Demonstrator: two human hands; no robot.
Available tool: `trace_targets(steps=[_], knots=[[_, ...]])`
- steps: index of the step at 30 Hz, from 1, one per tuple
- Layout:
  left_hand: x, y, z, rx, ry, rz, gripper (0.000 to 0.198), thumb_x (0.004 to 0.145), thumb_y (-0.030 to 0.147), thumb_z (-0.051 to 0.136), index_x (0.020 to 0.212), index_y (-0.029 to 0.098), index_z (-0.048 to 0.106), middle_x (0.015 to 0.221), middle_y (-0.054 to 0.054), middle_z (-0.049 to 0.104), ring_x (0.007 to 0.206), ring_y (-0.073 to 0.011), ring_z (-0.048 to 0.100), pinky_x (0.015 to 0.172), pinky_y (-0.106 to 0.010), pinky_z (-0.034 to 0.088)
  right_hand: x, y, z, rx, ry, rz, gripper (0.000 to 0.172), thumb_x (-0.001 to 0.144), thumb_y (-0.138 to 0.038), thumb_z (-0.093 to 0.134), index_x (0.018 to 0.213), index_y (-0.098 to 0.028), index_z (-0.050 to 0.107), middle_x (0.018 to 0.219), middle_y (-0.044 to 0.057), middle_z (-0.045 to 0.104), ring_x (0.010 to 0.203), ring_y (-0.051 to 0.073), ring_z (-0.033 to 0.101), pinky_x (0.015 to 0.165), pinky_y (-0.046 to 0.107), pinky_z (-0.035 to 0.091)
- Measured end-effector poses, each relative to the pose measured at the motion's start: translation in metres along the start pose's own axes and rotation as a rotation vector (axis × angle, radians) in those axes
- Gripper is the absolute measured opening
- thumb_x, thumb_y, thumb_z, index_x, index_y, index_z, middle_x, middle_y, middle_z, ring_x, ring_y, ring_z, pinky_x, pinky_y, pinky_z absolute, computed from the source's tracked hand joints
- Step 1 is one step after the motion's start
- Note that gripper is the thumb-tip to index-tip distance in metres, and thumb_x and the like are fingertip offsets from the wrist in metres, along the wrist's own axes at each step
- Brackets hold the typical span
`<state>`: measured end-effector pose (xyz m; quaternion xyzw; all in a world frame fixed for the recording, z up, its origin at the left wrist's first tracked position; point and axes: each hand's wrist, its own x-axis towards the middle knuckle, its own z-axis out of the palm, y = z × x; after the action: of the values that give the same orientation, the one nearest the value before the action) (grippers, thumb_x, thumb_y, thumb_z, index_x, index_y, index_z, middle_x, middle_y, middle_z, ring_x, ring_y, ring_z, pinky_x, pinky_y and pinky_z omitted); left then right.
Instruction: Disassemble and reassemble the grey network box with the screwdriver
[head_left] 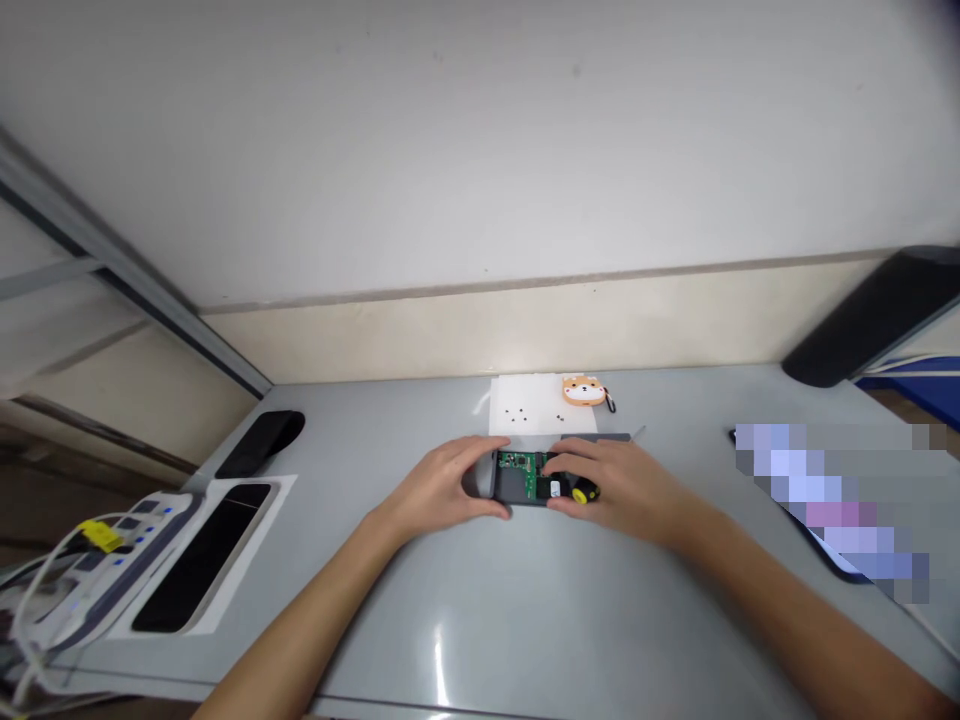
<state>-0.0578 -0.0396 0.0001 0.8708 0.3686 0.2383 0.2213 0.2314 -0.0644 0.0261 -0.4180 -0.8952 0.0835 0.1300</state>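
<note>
A small grey device (516, 487) with a bare green circuit board (525, 468) lies on the grey table (525, 620). My left hand (446, 483) curls round its left end, fingers closed on the casing. My right hand (626, 485) covers its right end, fingers closed round a tool with a yellow and black handle (583, 493). Behind the device, a white sheet (525, 402) carries several tiny black screws (516, 414). A grey flat part (596, 438) lies just behind my right hand.
An orange animal-shaped case (583, 390) sits on the sheet's far right corner. At left lie a black rounded object (262, 440), a black slab on white paper (201, 555) and a white power strip (105, 560) with cables. A black lamp arm (870, 320) stands far right.
</note>
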Motion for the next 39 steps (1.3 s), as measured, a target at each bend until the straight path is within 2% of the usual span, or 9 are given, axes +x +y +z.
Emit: trace_targets(steps=[5, 10, 15, 20, 25, 28, 32, 35, 39], knots=[[-0.001, 0.001, -0.001, 0.023, -0.006, 0.045, 0.077, 0.084, 0.061, 0.083, 0.149, 0.032, 0.053, 0.138, -0.01, 0.069, 0.121, -0.0308, 0.068, 0.103, -0.049, 0.057, 0.001, -0.007, -0.006, -0.055, -0.102, 0.01, 0.026, 0.097, -0.042, 0.069, 0.116, -0.026, 0.077, 0.115, 0.007, 0.078, 0.084, 0.026, 0.075, 0.078, 0.041, 0.058], [0.0, 0.011, 0.002, 0.111, 0.026, 0.148, 0.064, 0.095, 0.056, 0.072, 0.15, 0.029, 0.051, 0.142, -0.013, 0.063, 0.126, -0.0316, 0.06, 0.107, -0.052, 0.052, -0.004, -0.004, -0.004, -0.116, -0.009, -0.01, 0.036, 0.092, -0.042, 0.076, 0.126, -0.03, 0.073, 0.145, 0.01, 0.068, 0.078, 0.025, 0.075, 0.074, 0.044, 0.06], [0.002, 0.031, 0.016, 0.204, 0.06, 0.141, 0.049, 0.103, 0.04, 0.062, 0.149, 0.027, 0.053, 0.146, -0.013, 0.061, 0.132, -0.0324, 0.055, 0.111, -0.052, 0.046, -0.004, -0.003, -0.017, -0.079, 0.327, -0.094, 0.019, 0.1, -0.019, 0.057, 0.107, -0.024, 0.074, 0.119, 0.008, 0.077, 0.081, 0.021, 0.075, 0.069, 0.035, 0.058], [0.008, 0.044, 0.032, 0.205, 0.077, 0.151, 0.042, 0.104, 0.032, 0.056, 0.145, 0.025, 0.054, 0.144, -0.013, 0.064, 0.134, -0.0304, 0.058, 0.115, -0.053, 0.04, -0.006, -0.003, -0.037, 0.034, 0.754, -0.149, 0.017, 0.099, -0.015, 0.053, 0.097, -0.024, 0.067, 0.092, 0.006, 0.077, 0.087, 0.02, 0.072, 0.077, 0.034, 0.055], [0.014, 0.044, 0.038, 0.225, 0.096, 0.145, 0.043, 0.102, 0.03, 0.055, 0.144, 0.021, 0.052, 0.145, -0.015, 0.064, 0.134, -0.0308, 0.06, 0.115, -0.056, 0.037, -0.008, -0.001, -0.037, 0.256, 1.094, 0.098, 0.028, 0.099, -0.033, 0.047, 0.078, -0.024, 0.063, 0.065, 0.001, 0.061, 0.057, 0.017, 0.055, 0.056, 0.032, 0.043], [0.018, 0.043, 0.037, 0.245, 0.081, 0.179, 0.045, 0.1, 0.031, 0.055, 0.144, 0.02, 0.052, 0.143, -0.016, 0.065, 0.13, -0.0315, 0.062, 0.114, -0.056, 0.037, 0.0, -0.007, -0.03, 0.581, 1.044, 0.478, 0.041, 0.099, -0.051, 0.042, 0.073, -0.024, 0.06, 0.065, 0.0, 0.059, 0.053, 0.015, 0.051, 0.05, 0.028, 0.042], [0.024, 0.044, 0.035, 0.217, 0.049, 0.212, 0.045, 0.097, 0.029, 0.056, 0.141, 0.02, 0.055, 0.135, -0.013, 0.069, 0.12, -0.0296, 0.066, 0.112, -0.053, 0.039, 0.014, -0.016, -0.017, 0.928, 0.823, 0.777, 0.049, 0.088, -0.071, 0.048, 0.081, -0.025, 0.06, 0.061, -0.003, 0.052, 0.055, 0.016, 0.052, 0.044, 0.025, 0.047], [0.024, 0.044, 0.034, 0.168, 0.05, 0.164, 0.047, 0.095, 0.027, 0.057, 0.142, 0.023, 0.052, 0.134, -0.011, 0.07, 0.117, -0.0284, 0.067, 0.11, -0.051, 0.041, 0.02, -0.018, -0.011, 1.079, 0.687, 0.907, 0.052, 0.082, -0.076, 0.052, 0.087, -0.025, 0.061, 0.061, -0.004, 0.05, 0.056, 0.016, 0.051, 0.04, 0.025, 0.049], [0.018, 0.04, 0.032, 0.112, 0.029, 0.139, 0.046, 0.097, 0.026, 0.056, 0.143, 0.026, 0.048, 0.134, -0.01, 0.07, 0.118, -0.0287, 0.067, 0.11, -0.051, 0.041, 0.019, -0.015, -0.012, 1.111, 0.679, 0.99, 0.049, 0.083, -0.074, 0.055, 0.087, -0.025, 0.061, 0.061, -0.004, 0.048, 0.055, 0.015, 0.049, 0.042, 0.027, 0.054]])
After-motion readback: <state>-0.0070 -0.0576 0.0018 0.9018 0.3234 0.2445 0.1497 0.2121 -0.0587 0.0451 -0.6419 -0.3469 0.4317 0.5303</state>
